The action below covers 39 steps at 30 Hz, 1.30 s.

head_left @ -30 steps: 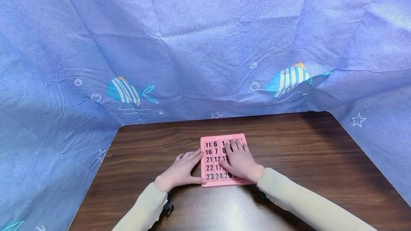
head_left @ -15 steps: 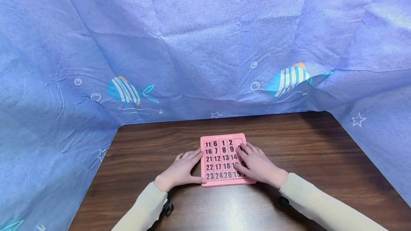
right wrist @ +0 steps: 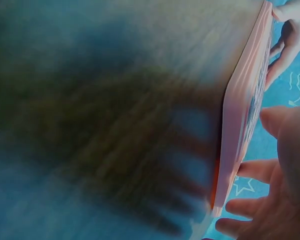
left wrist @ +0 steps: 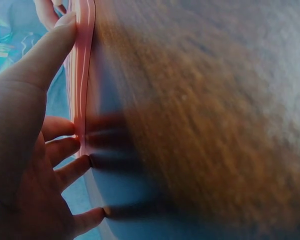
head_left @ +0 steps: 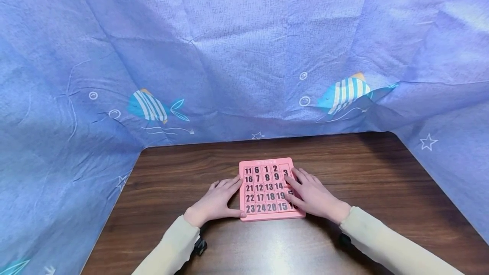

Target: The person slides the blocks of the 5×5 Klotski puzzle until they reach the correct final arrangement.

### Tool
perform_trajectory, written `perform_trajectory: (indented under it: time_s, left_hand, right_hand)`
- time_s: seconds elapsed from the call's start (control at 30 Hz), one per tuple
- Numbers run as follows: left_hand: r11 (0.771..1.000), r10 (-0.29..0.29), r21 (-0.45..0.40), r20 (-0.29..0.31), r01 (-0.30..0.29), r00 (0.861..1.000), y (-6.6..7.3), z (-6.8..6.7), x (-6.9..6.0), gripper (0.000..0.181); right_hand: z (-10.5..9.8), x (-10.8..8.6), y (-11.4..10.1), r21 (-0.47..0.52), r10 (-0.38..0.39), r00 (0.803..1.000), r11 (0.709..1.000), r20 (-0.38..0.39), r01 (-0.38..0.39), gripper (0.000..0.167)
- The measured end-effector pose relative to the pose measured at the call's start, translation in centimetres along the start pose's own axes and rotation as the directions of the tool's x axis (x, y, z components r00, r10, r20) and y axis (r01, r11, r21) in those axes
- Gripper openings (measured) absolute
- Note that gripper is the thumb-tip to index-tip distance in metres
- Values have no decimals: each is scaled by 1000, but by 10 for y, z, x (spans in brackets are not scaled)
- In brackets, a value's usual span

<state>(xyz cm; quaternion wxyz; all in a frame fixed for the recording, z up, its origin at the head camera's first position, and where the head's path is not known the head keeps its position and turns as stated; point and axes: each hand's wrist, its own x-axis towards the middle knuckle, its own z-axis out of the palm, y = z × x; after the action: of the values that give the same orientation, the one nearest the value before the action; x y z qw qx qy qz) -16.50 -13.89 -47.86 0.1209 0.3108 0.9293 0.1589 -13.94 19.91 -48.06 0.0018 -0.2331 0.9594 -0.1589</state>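
A pink number slide puzzle point(head_left: 264, 218) lies flat on the wooden table, its tiles bearing black numerals. My left hand point(head_left: 215, 202) rests along its left side, fingertips at the edge and thumb on the near left corner. My right hand point(head_left: 317, 196) lies over the right side with fingers extended, the index fingertip at the tile marked 3 point(head_left: 285, 172). That tile stands in the upper right, and part of the right column is hidden under the fingers. In the left wrist view, fingertips touch the puzzle's pink side point(left wrist: 83, 60); the right wrist view shows the opposite side point(right wrist: 235, 115).
The dark wood table point(head_left: 183, 160) extends around the puzzle on every side. A blue cloth point(head_left: 237, 63) printed with striped fish hangs behind and beside it. Black wrist devices point(head_left: 199, 246) show below the pale sleeves point(head_left: 172, 241).
My right hand has drawn back to the right, uncovering most of the tiles. Tile 3 has slid upward in the right column. The left hand keeps its place.
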Motion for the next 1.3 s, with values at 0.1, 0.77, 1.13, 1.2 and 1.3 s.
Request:
perform_trajectory:
  time_s: [0.1, 0.77, 1.13, 1.2, 1.3]
  left_hand:
    - [1000, -1, 2, 2, 1, 1000, 0, 0, 0, 104]
    - [1000, -8, -1, 8, 8, 1000, 0, 0, 0, 105]
    - [1000, -8, -16, 9, 8, 1000, 1, -2, -1, 105]
    - [1000, -4, -10, 5, 4, 1000, 1, -2, -1, 105]
    - [1000, 1, 4, -3, -1, 1000, 1, 0, 0, 105]
  right_hand:
    - [-1, 4, 2, 17, 13, 1000, 1000, 4, -13, 61]
    - [2, -2, 9, 48, 24, 1000, 999, 9, -24, 65]
    - [3, -46, 6, -42, -142, 986, 989, -82, 139, 58]
    - [2, -51, 5, -60, -180, 978, 983, -102, 175, 56]
    - [1, -57, 3, -81, -215, 970, 975, -114, 207, 55]
